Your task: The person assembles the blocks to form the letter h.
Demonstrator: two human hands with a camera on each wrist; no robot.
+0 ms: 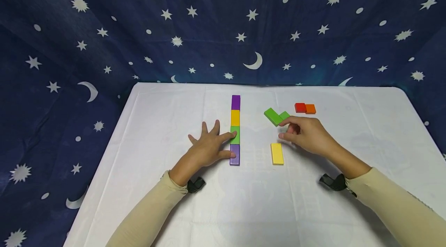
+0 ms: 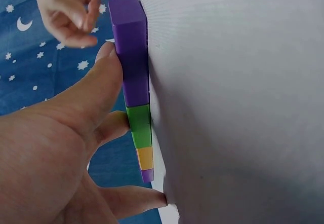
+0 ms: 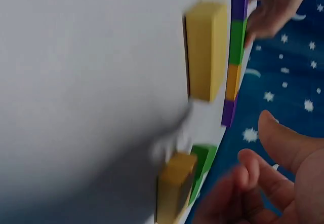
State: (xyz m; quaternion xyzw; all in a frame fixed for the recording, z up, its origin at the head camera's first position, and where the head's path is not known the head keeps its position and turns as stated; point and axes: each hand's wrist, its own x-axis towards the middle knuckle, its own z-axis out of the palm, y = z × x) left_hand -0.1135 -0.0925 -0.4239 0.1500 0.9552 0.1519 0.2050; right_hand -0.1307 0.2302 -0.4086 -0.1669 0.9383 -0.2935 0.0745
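Four-colour line of flat blocks runs away from me in the head view: a purple block (image 1: 235, 155) nearest, then a green block (image 1: 235, 139), a yellow block (image 1: 235, 117) and another purple block (image 1: 235, 102). With fingers spread, my left hand (image 1: 206, 147) rests its thumb on the near purple block and its index finger on the green one. My right hand (image 1: 310, 134) hovers beside two green blocks (image 1: 273, 117), fingers bent, thumb and index apart with nothing visible between them. A loose yellow block (image 1: 277, 154) lies below its thumb.
A red block (image 1: 300, 107) and an orange block (image 1: 310, 108) lie side by side at the back right. In the right wrist view, an orange-yellow block (image 3: 174, 188) stands near the green. A starry dark-blue cloth (image 1: 195, 26) hangs behind the white table (image 1: 258, 208).
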